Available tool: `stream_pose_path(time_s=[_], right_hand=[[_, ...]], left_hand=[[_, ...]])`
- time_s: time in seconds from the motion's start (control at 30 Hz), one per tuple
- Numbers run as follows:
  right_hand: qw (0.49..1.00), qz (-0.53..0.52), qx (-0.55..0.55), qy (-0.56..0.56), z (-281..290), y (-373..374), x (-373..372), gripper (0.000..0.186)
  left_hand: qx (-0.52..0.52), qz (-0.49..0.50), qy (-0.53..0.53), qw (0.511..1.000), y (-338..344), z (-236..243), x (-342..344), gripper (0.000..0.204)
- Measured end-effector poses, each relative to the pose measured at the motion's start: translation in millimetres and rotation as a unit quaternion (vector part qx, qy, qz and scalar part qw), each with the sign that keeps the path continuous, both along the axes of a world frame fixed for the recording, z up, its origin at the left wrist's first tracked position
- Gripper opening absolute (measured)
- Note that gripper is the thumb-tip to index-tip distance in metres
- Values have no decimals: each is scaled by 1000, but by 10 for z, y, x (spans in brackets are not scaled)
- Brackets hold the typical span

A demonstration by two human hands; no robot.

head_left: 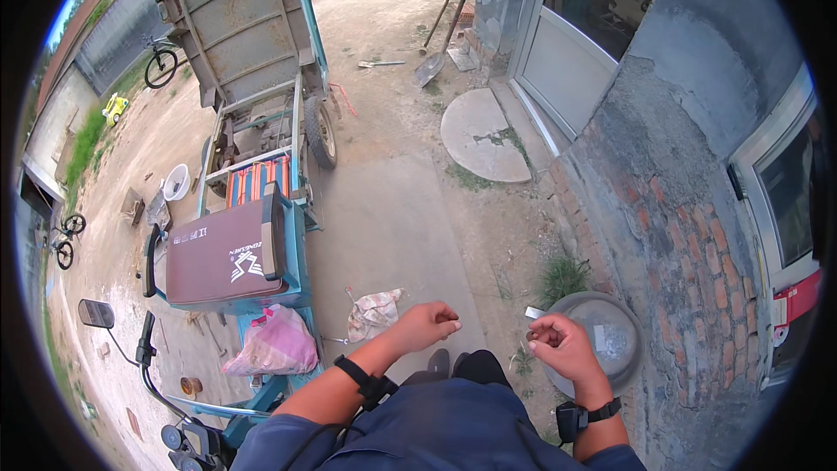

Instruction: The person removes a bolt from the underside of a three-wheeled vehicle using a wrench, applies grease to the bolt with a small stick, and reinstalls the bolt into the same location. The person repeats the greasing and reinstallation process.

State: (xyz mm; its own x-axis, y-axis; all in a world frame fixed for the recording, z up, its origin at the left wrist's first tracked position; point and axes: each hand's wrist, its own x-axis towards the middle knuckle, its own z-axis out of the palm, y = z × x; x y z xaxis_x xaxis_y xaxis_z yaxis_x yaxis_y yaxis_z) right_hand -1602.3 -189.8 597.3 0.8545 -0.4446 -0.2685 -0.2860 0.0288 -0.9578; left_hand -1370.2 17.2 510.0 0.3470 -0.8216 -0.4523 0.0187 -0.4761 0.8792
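My left hand hangs in front of my body with its fingers curled together, and nothing shows in it. Below it on the ground lies a crumpled patterned cloth. To the right, my right hand is closed, thumb against the fingers; what it may pinch is too small to name. A small whitish, flat piece shows just above its fingertips; whether the hand touches it I cannot tell. Behind this hand stands a large round grey metal basin. Both wrists wear black straps with small devices.
On the left stands a blue cargo tricycle with a brown seat, a raised rusty bed and a pink plastic bag. A shovel leans by the doorway. A round stone slab lies before the brick wall.
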Motion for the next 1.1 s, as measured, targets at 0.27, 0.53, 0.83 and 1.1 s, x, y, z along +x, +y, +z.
stream_pose_path(time_s=[0.27,0.53,0.83,1.1], right_hand=[[914,240,-326,11,75,-844,2759,34],[802,395,-436,-101,26,-1223,5255,31],[719,463,-503,-126,-302,-1174,7824,25],[696,507,-487,-145,-519,-904,9797,22]], left_hand=[[-85,86,83,989,-934,305,1564,31],[-13,235,56,970,-1373,474,3394,33],[-85,328,47,940,-1402,-101,5589,25],[-75,381,142,910,-1179,-402,7369,24]])
